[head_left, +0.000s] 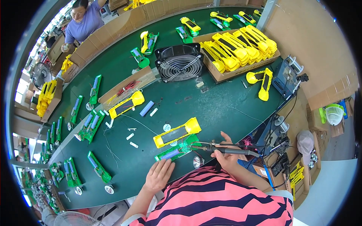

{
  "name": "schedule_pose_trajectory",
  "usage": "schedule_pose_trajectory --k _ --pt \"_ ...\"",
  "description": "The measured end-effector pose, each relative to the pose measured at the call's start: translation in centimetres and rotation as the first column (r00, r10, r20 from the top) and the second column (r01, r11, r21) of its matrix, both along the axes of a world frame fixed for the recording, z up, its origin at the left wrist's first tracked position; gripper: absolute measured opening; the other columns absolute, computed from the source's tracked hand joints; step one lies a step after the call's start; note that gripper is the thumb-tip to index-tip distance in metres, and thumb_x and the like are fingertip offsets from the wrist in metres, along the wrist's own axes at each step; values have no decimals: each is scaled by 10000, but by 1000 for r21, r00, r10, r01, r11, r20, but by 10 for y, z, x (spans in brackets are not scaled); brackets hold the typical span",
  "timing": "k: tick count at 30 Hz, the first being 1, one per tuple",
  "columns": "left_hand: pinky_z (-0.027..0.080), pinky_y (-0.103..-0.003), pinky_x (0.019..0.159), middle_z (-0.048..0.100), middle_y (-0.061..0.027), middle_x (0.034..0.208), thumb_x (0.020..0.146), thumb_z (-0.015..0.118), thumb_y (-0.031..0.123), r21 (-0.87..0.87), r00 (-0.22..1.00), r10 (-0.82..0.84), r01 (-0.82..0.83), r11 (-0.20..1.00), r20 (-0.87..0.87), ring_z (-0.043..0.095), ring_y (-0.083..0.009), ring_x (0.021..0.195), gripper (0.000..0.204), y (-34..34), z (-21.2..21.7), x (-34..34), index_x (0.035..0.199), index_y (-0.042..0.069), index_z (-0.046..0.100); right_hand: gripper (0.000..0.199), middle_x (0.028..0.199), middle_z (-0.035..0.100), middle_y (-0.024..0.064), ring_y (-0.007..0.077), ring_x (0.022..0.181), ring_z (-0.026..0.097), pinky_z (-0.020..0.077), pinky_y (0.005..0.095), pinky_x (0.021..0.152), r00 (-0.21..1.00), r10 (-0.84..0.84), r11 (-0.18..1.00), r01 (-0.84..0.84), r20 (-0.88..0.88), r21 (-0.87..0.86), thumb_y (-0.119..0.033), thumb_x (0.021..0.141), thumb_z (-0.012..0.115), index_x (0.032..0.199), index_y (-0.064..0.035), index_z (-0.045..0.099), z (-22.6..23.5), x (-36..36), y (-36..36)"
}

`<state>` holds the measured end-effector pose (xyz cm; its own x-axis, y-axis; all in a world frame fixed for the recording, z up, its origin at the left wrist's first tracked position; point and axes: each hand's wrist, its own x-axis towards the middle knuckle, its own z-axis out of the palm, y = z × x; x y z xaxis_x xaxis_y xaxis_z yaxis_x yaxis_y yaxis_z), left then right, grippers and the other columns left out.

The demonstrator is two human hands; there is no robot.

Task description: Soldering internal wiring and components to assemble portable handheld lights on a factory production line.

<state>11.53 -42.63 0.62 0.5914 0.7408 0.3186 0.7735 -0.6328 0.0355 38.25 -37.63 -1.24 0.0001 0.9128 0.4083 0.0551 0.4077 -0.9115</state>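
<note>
Nearest us, our left hand [159, 175] lies flat with fingers spread, pressing the near end of the green torch half [177, 150] to the bench [211, 109]. Our right hand [226, 152] is clamped around the soldering iron [226, 150], its tip at the torch half's right end. We judge it best to keep that press firm and the tip steady. Just beyond the torch half lies a yellow shell [177, 132]; far beyond it stands a fan [179, 62].

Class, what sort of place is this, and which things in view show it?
Probably a factory assembly bench: a soldering iron in the right hand, rows of green circuit-board halves, and a cardboard box of yellow casings.
</note>
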Motion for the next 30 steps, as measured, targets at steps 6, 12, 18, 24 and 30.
schedule_pose_trajectory --k 6,12,18,24,30 --pt "436 -319 734 545 -66 971 678 631 52 -35 927 99 -92 995 363 531 -212 892 306 20 5 35 980 104 623 175 616 608 23 111 624 591 274 484 985 1000 12 1000 -12 29 23 -13 724 610 893 -32 569 1 -4 2" --pt "425 -295 603 535 -56 851 614 707 -5 -203 702 334 -266 942 629 520 -208 765 240 41 -3 62 832 70 643 182 618 607 26 113 617 596 275 487 983 1000 5 1000 -6 20 20 -17 723 615 898 -32 565 3 -2 0" --pt "417 -300 567 530 -64 841 606 706 1 -200 752 305 -231 952 584 508 -215 710 187 42 1 63 772 62 643 144 566 600 33 84 562 596 254 505 998 1000 5 1000 -5 24 9 -13 740 577 882 0 555 2 -2 0" --pt "437 -302 587 512 -90 859 583 686 -37 -337 651 433 -277 900 623 514 -224 709 156 42 0 65 705 24 612 146 553 598 30 84 567 601 258 503 998 999 24 1000 -24 49 1 -18 741 581 884 -6 554 1 -3 0" --pt "442 -313 605 498 -97 859 562 665 -50 -382 652 480 -299 874 587 521 -231 730 135 45 2 67 647 13 581 151 570 598 31 95 569 611 254 505 1003 996 48 999 -49 77 14 -9 737 581 885 -9 551 2 -5 0"
